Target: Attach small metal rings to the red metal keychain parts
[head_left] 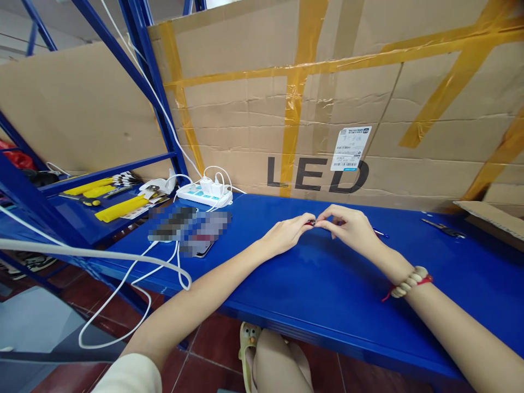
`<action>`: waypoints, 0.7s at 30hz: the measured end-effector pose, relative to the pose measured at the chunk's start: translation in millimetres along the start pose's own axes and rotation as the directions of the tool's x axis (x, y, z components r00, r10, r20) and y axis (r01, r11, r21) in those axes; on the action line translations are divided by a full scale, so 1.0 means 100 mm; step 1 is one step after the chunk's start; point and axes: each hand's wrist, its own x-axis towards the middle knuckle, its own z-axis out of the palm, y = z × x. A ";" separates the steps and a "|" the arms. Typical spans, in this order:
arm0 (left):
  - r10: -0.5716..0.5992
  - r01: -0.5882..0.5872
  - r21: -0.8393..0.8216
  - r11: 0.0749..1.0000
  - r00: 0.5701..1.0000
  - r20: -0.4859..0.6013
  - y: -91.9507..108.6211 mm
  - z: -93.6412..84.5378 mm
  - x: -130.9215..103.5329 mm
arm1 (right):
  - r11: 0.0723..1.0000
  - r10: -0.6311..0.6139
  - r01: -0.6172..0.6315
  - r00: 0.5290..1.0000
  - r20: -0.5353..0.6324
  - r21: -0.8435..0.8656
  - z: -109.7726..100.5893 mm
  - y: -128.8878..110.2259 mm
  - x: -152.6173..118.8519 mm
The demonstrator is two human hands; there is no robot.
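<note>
Over the blue shelf top (262, 295), my two hands meet. My left hand (289, 232) is closed on a small red object (310, 222) with a dark, shiny end; fingers cover most of it, and its kind cannot be made out. Thumb and forefinger of my right hand (346, 224) pinch at that shiny end. Whether they hold a separate piece is too small to tell. Behind my right wrist lies a blue pen (380, 233), partly hidden.
Scissors (444, 228) lie at the right, near a cardboard piece (491, 221). A white power strip (204, 195) and two blurred phones with white cables are at the left. Yellow-handled tools (123, 208) lie farther left. A large cardboard box (245, 125) stands behind.
</note>
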 end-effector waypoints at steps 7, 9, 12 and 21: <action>0.040 -0.041 -0.069 0.997 0.999 -0.008 -0.04 0.04 0.02 | 0.949 0.151 -0.162 0.987 0.059 0.271 0.02 -0.01 0.03; 0.065 -0.064 -0.067 0.996 0.998 0.002 -0.06 0.06 0.03 | 0.931 0.193 -0.218 0.975 0.112 0.294 0.02 -0.03 0.04; 0.063 -0.061 -0.081 0.995 0.998 0.018 -0.07 0.07 0.01 | 0.915 0.213 -0.258 0.962 0.171 0.310 0.01 -0.05 0.04; 0.067 -0.065 -0.055 0.996 0.997 0.042 -0.05 0.08 -0.02 | 0.965 0.065 -0.139 0.949 0.309 0.222 0.03 0.01 0.00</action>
